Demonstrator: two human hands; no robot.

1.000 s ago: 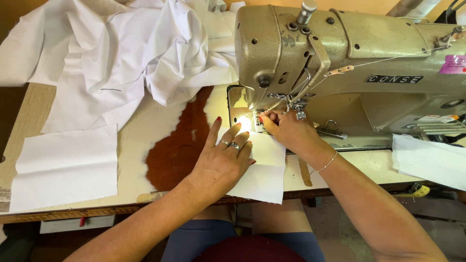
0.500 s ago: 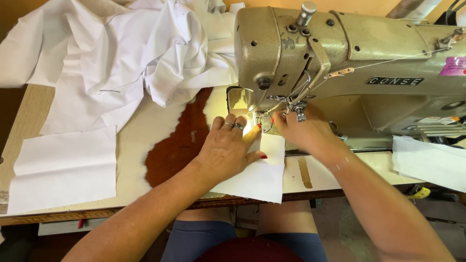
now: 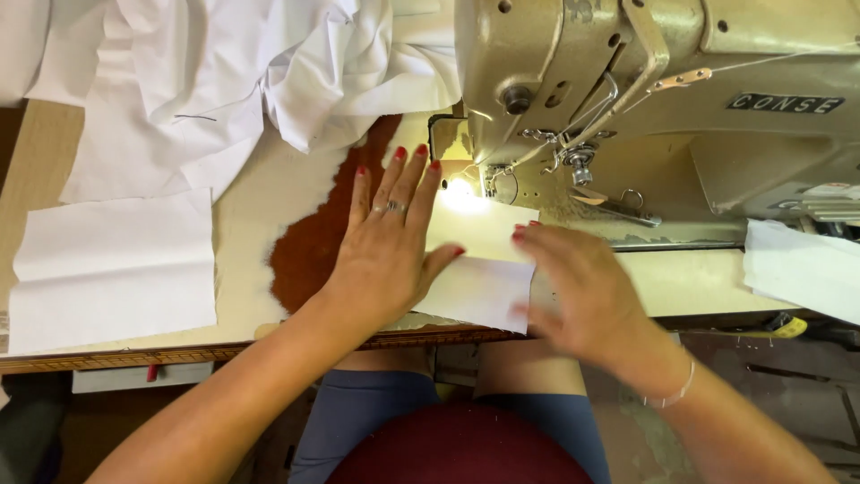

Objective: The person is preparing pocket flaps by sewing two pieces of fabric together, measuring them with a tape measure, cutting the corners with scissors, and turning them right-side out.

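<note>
My left hand (image 3: 387,244) lies flat, fingers spread, on the left part of a small white fabric piece (image 3: 479,269) on the sewing table. My right hand (image 3: 578,289) is at the piece's right edge, blurred by motion, fingertips touching the cloth. The piece's far end reaches under the lit needle area (image 3: 466,193) of the beige sewing machine (image 3: 645,99). Neither hand grips anything.
A heap of white cloth (image 3: 224,81) covers the table's back left. A flat white rectangle of fabric (image 3: 112,269) lies at the front left. Another white piece (image 3: 802,269) sits at the right under the machine arm. A worn brown patch (image 3: 313,242) marks the tabletop. My knees are below the table edge.
My left hand slid forward toward the needle and flattened on the piece. My right hand drew back from the needle to the piece's right edge. The view moved closer.
</note>
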